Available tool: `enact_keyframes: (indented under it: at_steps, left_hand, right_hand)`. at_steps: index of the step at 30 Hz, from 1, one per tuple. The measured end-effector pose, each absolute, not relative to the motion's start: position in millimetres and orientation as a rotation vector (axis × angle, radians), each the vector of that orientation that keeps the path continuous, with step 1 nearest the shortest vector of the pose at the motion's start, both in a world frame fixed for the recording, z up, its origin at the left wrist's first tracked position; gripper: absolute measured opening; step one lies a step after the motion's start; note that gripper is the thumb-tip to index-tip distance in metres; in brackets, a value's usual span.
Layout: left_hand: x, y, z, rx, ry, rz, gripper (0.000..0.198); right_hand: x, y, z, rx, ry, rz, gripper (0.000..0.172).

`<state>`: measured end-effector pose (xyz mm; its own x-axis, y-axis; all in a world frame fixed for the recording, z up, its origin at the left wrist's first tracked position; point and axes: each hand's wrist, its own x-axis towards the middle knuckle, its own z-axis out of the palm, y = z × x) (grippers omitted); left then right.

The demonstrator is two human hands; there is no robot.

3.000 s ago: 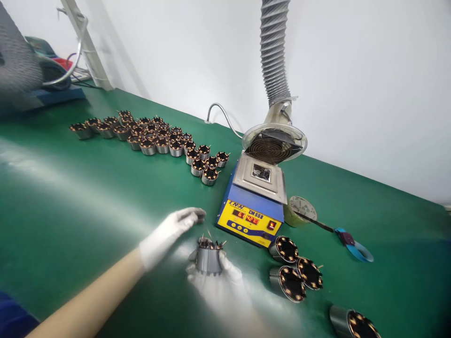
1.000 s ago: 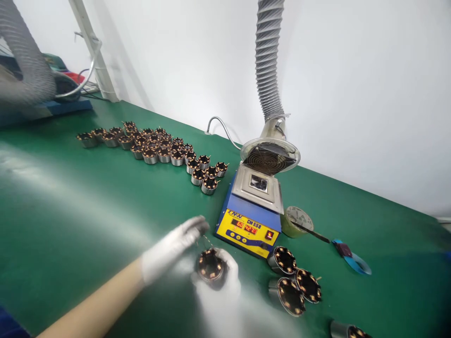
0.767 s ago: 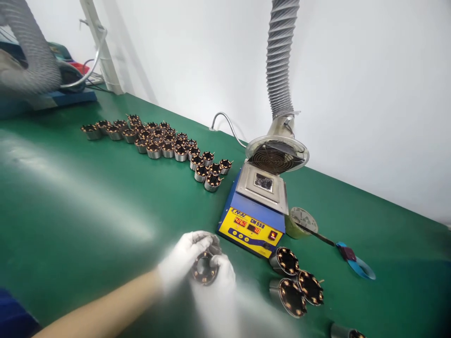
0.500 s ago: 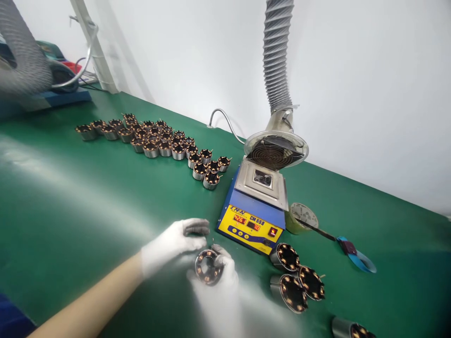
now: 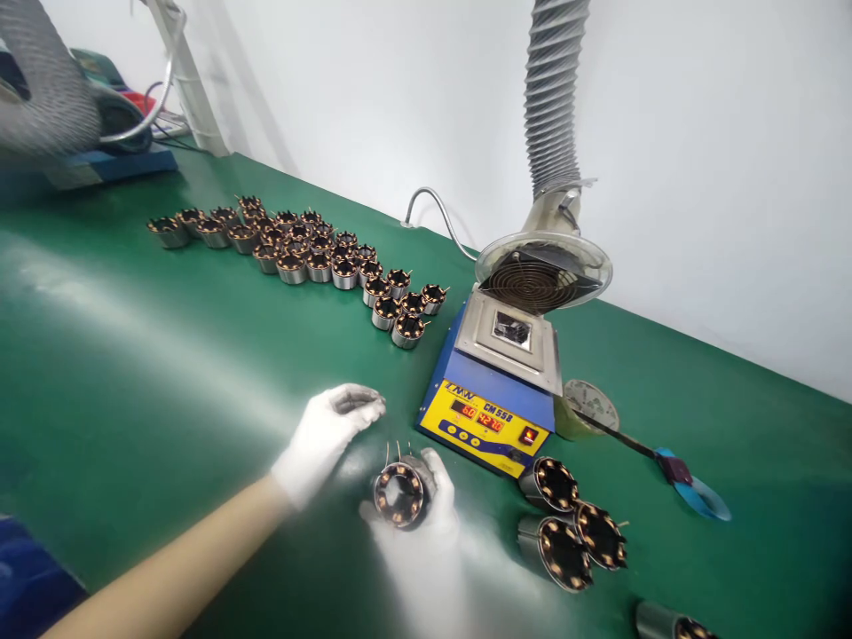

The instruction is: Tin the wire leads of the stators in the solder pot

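Observation:
My right hand (image 5: 432,541), in a white glove, is wrapped round a motor stator (image 5: 399,497). This stator has a steel ring and copper coils; its open face is turned toward me, and several thin wire ends stick up from its far side. My left hand (image 5: 329,435), also gloved, hovers up and left of the stator, apart from it. Its thumb and fingertips are drawn together, and nothing shows between them. Beyond the hands stands a blue and yellow solder pot (image 5: 489,426) with lit red digits and a small square well of metal (image 5: 512,330) on top.
Many similar stators (image 5: 319,257) stand grouped at the back left of the green table (image 5: 166,355). Several more stators (image 5: 565,550) lie at the right. A fume duct (image 5: 549,257) hangs over the pot. Beside it are a round tub (image 5: 589,408) and a strip with blue tape (image 5: 698,497).
My left hand has drawn its thumb and fingers together and moved slightly away from the stator. The wire ends now show more clearly. The view has shifted a little, and the pot's digits differ.

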<state>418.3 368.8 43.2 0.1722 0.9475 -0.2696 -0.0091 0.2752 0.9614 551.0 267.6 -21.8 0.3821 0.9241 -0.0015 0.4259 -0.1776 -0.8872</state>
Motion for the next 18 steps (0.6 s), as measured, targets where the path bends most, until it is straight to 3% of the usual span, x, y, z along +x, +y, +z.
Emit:
enact_keyframes:
  at_steps: [5, 8, 13, 18]
  left_hand:
    - [415.9, 366.8, 43.9, 1.26, 1.007, 0.55, 0.033]
    - [421.2, 362.0, 40.1, 1.297, 1.008, 0.531, 0.027]
    - [430.7, 355.0, 32.4, 1.274, 1.07, 0.615, 0.021]
    - [429.3, 355.5, 32.3, 1.281, 1.129, 0.71, 0.019]
  right_hand:
    - [552.7, 270.1, -29.0, -1.735, -1.519, 0.351, 0.064]
    - [550.9, 270.5, -31.5, -1.747, -1.554, 0.21, 0.067]
    - [548.5, 268.2, -36.0, -1.819, -1.504, 0.175, 0.085]
    - [549.1, 268.4, -31.4, -1.889, -1.451, 0.264, 0.086]
